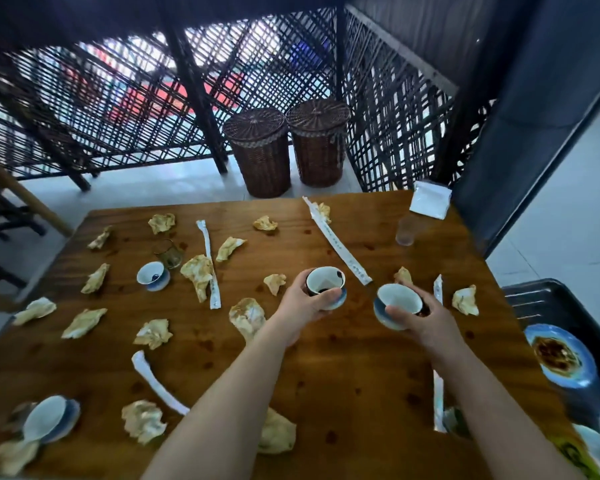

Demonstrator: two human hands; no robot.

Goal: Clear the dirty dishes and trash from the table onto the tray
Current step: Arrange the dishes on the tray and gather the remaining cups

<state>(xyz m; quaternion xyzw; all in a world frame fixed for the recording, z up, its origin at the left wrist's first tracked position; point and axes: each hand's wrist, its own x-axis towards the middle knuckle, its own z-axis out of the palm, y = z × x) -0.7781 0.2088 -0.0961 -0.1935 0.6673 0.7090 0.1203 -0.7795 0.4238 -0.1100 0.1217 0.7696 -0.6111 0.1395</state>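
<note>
Above the middle of the wooden table (343, 382), my left hand (303, 304) grips a small white cup (324, 280) with dark liquid in it. My right hand (418, 318) holds a blue-and-white bowl (397, 301), tilted toward me. A black tray (548, 306) sits at the right edge, holding a dirty blue plate (558, 356). Another small cup (153, 276), a glass cup (168, 253) and a bowl (51, 419) stand on the left side. Several crumpled stained napkins (246, 317) and white chopstick wrappers (338, 245) are strewn over the tabletop.
A clear glass (406, 230) and a white packet (430, 199) lie at the far right corner. Two wicker baskets (260, 150) stand on the floor beyond the table by a dark lattice screen. A wooden chair (4, 195) is at the far left.
</note>
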